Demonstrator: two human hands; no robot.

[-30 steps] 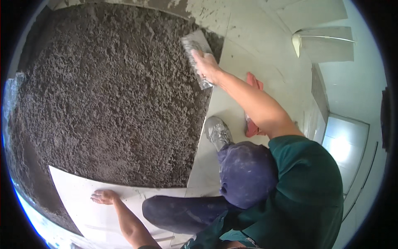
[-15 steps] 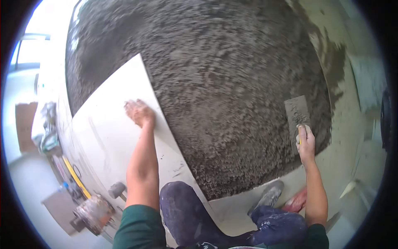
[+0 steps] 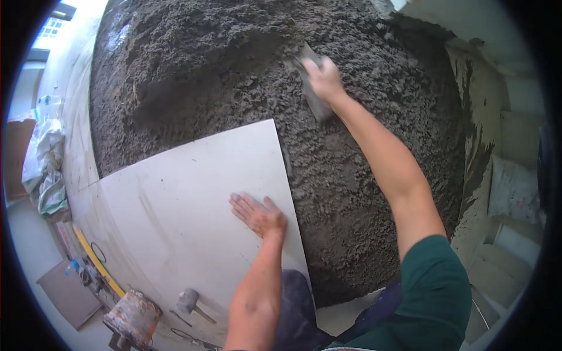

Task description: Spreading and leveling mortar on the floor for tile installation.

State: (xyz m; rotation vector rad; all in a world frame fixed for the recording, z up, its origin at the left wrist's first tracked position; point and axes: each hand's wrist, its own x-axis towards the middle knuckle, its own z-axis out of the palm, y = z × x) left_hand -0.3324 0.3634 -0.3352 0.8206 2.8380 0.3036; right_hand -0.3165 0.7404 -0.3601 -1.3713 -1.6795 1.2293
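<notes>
My left hand [image 3: 259,215] lies flat on a large white tile [image 3: 175,193], fingers stretched toward the upper left. My right hand [image 3: 325,81], a little blurred, grips a rectangular finishing trowel [image 3: 316,102] by its handle, which the fingers mostly hide. The trowel's flat grey blade is against or just over the rough dark mortar bed [image 3: 357,193], beyond the tile's far right corner. A smooth hollow shows in the mortar left of the trowel.
On the left are a rubber mallet [image 3: 188,300], a mortar-crusted bucket [image 3: 133,316], a yellow level [image 3: 98,262] and crumpled plastic bags [image 3: 45,167]. A pale bag [image 3: 514,187] sits at the right, beyond the mortar's edge.
My right hand has swung the trowel from the near right of the mortar to its far middle. The left hand still rests on the tile; the view has shifted.
</notes>
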